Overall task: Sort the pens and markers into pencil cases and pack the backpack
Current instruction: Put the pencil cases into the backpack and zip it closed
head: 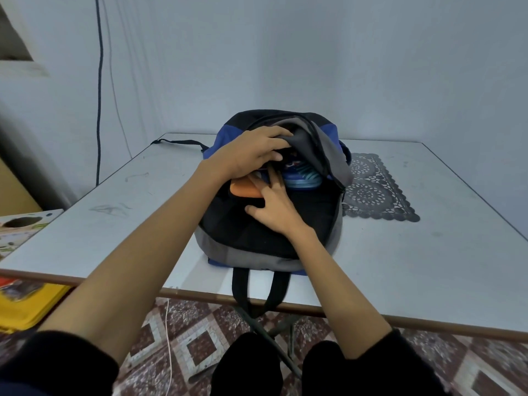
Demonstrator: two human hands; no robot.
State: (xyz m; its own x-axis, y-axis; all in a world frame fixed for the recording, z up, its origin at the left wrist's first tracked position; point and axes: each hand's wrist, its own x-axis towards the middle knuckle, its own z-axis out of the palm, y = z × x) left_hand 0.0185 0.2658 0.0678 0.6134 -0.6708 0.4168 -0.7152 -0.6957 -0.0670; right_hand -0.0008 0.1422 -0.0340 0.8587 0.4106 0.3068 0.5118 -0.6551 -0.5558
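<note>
At the far left a printed card juts out beside the bench edge, with something flat and yellow on the floor below it. I can read no writing on either.

On the white-topped bench lies the blue, black and grey fabric backpack, its main pocket open. The left hand has its fingers curled over the grey top flap and lifts it clear. Just under that hand a flat orange pencil case sits half in the mouth, its left end poking out. The right hand rests on the black front panel, thumb spread aside. Its fingers are straight and reach into the opening against the orange case. A blue patterned pencil case is already inside, just to the right.

To my eye the orange case lies crosswise. I would hold the flap high, swing the exposed end inward past the zip edge, and push with flat fingers so it slides down beside the blue one.

A dark lace mat lies just right of the backpack. No brand or label shows anywhere.
</note>
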